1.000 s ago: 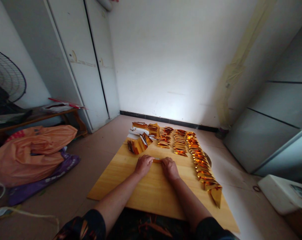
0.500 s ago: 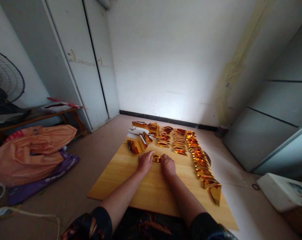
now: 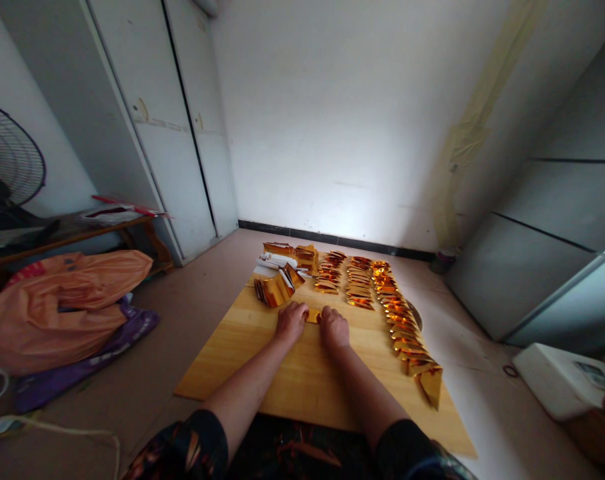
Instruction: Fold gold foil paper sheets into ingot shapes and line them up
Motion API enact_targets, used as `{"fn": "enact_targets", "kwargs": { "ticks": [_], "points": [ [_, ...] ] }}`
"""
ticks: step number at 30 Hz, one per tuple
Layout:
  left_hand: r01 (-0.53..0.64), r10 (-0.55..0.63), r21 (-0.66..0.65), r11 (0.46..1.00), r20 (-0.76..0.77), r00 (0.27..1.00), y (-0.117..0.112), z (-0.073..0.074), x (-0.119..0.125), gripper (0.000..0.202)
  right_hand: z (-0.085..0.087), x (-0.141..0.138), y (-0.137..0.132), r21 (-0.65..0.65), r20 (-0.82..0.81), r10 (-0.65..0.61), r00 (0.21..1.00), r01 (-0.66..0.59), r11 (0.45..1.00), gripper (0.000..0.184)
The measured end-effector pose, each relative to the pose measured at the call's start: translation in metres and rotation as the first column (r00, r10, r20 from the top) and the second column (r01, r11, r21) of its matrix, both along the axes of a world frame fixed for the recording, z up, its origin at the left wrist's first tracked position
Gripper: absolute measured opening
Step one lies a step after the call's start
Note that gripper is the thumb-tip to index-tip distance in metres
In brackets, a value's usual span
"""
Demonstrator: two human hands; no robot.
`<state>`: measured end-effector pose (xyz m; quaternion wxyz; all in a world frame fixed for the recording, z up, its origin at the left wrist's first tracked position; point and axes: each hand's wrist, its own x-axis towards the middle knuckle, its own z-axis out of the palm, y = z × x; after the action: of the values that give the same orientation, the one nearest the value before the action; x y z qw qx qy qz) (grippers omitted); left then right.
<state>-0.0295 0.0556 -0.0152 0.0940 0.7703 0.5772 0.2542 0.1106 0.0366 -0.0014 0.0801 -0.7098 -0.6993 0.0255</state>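
Between my two hands, a small piece of shiny gold foil paper [image 3: 313, 317] lies at the middle of the wooden board [image 3: 302, 373]. My left hand [image 3: 291, 322] is closed on its left end, and my right hand [image 3: 335, 327] is closed on the right end. The fingertips are partly hidden behind the knuckles. Just beyond my left hand rests a loose stack of gold foil sheets [image 3: 277, 289]. Folded gold foil pieces stand in rows further off: a left row [image 3: 328, 272], a middle row [image 3: 360, 283] and a long right row [image 3: 405, 327].
More foil sheets [image 3: 307, 257] and a white roll [image 3: 278, 261] lie at the board's far left corner. An orange bag [image 3: 67, 307] and a purple bag [image 3: 92, 363] are on the floor at left. A white box [image 3: 562, 380] sits at right, with a cabinet [image 3: 542, 247] behind.
My hands have drawn slightly closer together over the foil piece, and its visible middle looks flatter. The rows and the stack stay as they were.
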Motion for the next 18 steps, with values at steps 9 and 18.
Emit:
{"fn": "enact_targets", "kwargs": {
  "ticks": [9,18],
  "points": [
    [0.071,-0.072,-0.023,0.997,-0.012,0.997,0.006,-0.004,-0.002,0.025,0.003,0.003,0.001,-0.05,-0.014,0.001,1.0,-0.001,0.999,0.019],
    [0.096,-0.097,-0.012,0.995,-0.124,0.988,0.006,-0.001,-0.005,0.023,-0.007,0.008,-0.002,0.02,-0.034,0.038,0.999,-0.037,0.999,0.019]
  ]
}}
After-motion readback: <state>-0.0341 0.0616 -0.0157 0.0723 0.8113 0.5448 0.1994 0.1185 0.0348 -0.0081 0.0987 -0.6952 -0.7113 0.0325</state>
